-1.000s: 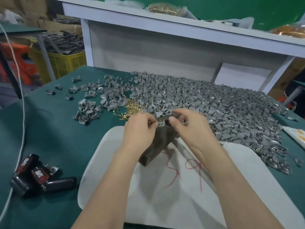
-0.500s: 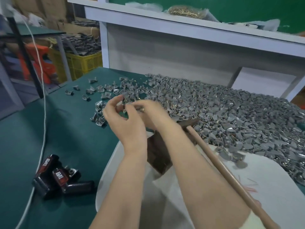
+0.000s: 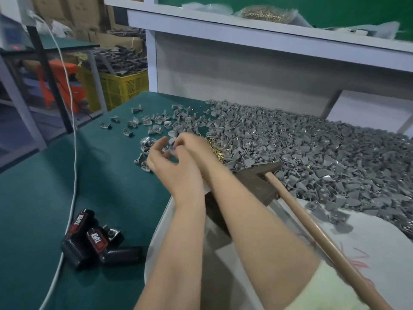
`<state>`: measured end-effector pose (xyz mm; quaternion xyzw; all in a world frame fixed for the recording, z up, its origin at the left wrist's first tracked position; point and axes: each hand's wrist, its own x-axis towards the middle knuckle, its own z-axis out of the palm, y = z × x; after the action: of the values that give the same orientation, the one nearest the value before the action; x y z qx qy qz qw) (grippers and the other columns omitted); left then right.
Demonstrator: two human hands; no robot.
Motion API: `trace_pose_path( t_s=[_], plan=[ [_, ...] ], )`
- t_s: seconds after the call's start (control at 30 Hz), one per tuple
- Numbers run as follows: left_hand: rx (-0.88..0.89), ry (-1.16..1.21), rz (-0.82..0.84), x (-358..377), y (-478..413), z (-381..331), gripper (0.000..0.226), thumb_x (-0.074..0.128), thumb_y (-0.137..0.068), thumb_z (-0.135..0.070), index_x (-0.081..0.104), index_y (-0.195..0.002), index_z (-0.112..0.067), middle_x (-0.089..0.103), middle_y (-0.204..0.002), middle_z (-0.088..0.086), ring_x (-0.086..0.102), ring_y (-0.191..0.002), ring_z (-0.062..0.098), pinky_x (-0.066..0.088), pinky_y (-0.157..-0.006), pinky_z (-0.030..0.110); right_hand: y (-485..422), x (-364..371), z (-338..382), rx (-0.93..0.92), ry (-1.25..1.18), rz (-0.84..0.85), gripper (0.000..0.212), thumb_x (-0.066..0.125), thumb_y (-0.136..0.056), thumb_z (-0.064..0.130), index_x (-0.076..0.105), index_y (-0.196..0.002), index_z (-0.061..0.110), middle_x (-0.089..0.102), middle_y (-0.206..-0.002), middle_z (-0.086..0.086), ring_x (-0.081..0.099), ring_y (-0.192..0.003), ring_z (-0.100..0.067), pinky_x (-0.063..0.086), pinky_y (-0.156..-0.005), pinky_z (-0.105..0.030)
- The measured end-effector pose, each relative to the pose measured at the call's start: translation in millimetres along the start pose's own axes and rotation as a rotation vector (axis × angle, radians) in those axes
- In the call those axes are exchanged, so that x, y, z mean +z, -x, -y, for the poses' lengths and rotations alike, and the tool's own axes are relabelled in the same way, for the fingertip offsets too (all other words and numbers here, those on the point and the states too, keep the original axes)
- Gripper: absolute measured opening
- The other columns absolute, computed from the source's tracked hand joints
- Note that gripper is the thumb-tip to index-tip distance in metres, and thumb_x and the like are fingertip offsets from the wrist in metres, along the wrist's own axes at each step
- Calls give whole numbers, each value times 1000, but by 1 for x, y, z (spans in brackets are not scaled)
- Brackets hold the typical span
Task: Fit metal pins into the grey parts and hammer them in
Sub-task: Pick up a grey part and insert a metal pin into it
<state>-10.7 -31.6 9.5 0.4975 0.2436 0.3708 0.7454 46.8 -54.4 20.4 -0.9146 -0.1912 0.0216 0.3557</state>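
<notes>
Between fingertips of the right hand, a pinched grey part; just beside, left hand loosely curled, empty.

Bare green mat open on L; grey parts pile blocks R side.

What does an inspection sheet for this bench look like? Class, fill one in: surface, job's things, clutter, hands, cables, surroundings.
Surface: green mat, with a white board at the near edge.
Job's things: heap of grey parts on the right; brass pins beside it; hammer lying on a dark block, unheld.
Clutter: two black-and-red devices, near left.
Hands: right hand seems to pinch a grey part; left hand beside it, fingers loosely curved; blurred.
Cables: white cable crossing the mat's left side.
Surroundings: yellow crate of dark parts; white shelf holding a bag of pins.
</notes>
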Motion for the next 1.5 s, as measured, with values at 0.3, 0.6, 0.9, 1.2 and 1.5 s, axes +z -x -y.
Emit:
trace_pose_path(
  t_s=[0.3, 0.6, 0.9, 1.2, 1.5],
  plan=[
    [113, -234, 707, 11, 27, 4, 27, 61, -89, -5, 61, -104, -27, 67, -103, -5, 66, -97, 14, 53, -90, 33, 53, -83, -47, 68, -296, -155, 13, 64, -88, 22, 61, -94, 11, 66, -89, -10, 58, -73, -14, 50, -71, -28],
    [-48, -27, 303, 7, 14, 3, 17, 61, -88, -7, 63, -86, -23, 68, -85, -7, 66, -84, 6, 49, -79, 17, 40, -67, -55, 125, 78, -240, 12, 59, -90, 16, 69, -96, 17, 70, -101, -1, 63, -90, -15, 48, -88, -29],
    [-190, 177, 153, 6, 10, 2, 14, 62, -88, -6, 60, -85, -19, 62, -83, -4, 61, -83, 9, 49, -77, 19, -10, -13, -45, 219, 649, 56, 28, 52, -86, 10, 58, -113, 10, 60, -119, -11, 55, -112, -31, 35, -96, -45],
    [-215, 164, 154, 6, 15, -4, 14, 62, -90, -9, 60, -84, -21, 63, -79, -6, 60, -75, 5, 49, -74, 17, -8, -6, -46, 181, 632, 47, 21, 50, -90, 19, 60, -108, 13, 63, -112, -8, 57, -107, -30, 39, -87, -39],
    [-32, -47, 385, 9, 20, 0, 7, 63, -90, -13, 61, -88, -19, 68, -91, -3, 64, -85, 6, 48, -75, 13, 18, -65, -43, 187, 82, -234, 17, 51, -93, 8, 66, -91, 14, 68, -101, -5, 64, -90, -19, 52, -84, -33]
  ],
)
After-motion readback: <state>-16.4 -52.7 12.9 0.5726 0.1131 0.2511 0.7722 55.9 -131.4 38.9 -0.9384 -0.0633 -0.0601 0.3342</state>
